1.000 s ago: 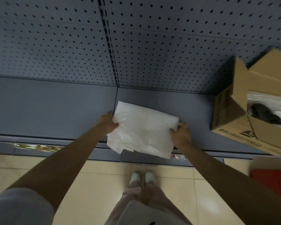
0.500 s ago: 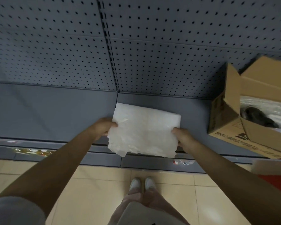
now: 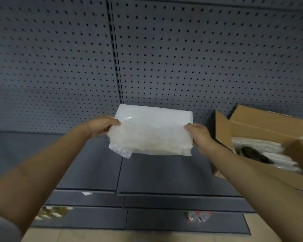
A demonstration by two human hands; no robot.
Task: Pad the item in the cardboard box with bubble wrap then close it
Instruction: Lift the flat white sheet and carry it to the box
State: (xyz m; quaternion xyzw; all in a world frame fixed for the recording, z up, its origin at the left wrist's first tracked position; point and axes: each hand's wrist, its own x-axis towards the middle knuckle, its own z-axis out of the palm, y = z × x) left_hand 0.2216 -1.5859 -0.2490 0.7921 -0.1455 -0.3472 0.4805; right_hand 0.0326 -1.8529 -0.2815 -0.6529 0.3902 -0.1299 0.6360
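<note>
Bubble wrap (image 3: 152, 133): a folded white stack, held up in the air to the left of the cardboard box (image 3: 262, 130), not touching it.
Left hand (image 3: 101, 125): closed on the left edge of the bubble wrap, thumb on top.
Right hand (image 3: 198, 135): closed on the right edge of the bubble wrap, between the wrap and the box.
Cardboard box: sits on the dark shelf (image 3: 87, 165), with its flaps standing open.
Item (image 3: 254, 152): a dark thing lying inside the box, with some white wrapping already around it.
Done so far: it looks like the wrap is picked up and ready.
Left to do: I think the wrap must go over to the box, get laid on the item, and then the flaps must be folded shut.
</note>
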